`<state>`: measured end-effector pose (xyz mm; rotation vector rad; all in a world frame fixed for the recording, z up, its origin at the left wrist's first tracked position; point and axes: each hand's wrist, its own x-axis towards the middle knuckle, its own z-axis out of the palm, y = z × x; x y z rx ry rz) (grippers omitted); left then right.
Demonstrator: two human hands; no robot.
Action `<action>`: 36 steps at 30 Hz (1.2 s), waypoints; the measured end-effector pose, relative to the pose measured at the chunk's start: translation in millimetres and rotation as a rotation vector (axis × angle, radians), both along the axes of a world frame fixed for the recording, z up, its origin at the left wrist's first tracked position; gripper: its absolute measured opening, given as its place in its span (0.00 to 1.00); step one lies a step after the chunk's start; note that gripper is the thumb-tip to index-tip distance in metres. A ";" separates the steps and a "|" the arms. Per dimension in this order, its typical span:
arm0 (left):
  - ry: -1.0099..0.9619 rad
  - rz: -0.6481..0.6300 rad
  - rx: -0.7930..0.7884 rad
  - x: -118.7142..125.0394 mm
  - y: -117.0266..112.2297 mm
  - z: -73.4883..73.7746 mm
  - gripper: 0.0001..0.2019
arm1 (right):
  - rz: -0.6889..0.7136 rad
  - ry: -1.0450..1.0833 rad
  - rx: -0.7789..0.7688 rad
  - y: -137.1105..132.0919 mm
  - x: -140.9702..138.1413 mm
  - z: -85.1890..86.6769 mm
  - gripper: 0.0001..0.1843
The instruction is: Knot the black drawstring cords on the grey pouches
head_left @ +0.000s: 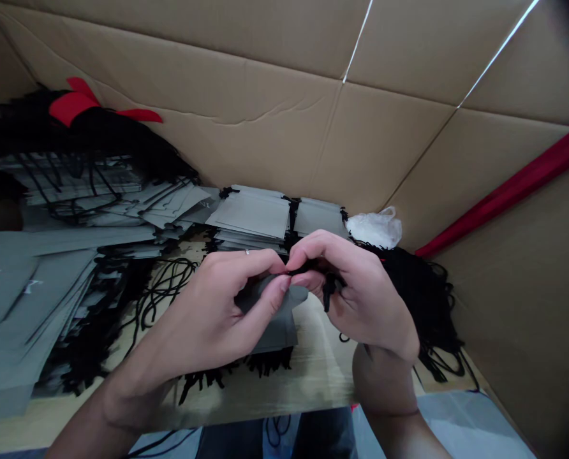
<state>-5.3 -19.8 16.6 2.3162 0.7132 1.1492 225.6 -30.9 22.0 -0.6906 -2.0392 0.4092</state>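
Observation:
Fingertip to fingertip, my left hand [227,303] and my right hand [365,287] meet over the table, both pinching a black cord [330,290]. Part of the cord, with a knot-like lump, hangs below my right fingers. A ring is on a finger of my left hand. Beneath the hands lies a flat grey pouch or bag [277,331], partly covered by my left hand; whether the cord runs through it is hidden. Black cord ends stick out along its near edge.
Stacked grey bags [251,213] stand behind the hands, beside a crumpled clear plastic bag [375,227]. Loose black cords [423,299] heap at the right. Printed grey bags [7,306] pile up at left, below a red-tied cord bundle [69,107]. Cardboard walls [265,95] enclose the table [323,376].

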 end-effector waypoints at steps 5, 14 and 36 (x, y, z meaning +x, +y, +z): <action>0.044 -0.067 -0.090 -0.1 2.5 -0.3 0.12 | 0.004 0.012 -0.053 1.0 2.4 0.5 0.07; 0.067 -0.283 -0.179 -6.7 0.3 11.2 0.17 | 0.306 0.135 -0.328 4.7 7.1 -0.8 0.14; 0.012 -0.314 -0.229 -9.0 -0.5 11.0 0.19 | 0.389 0.415 -0.584 -0.8 -6.5 -5.4 0.17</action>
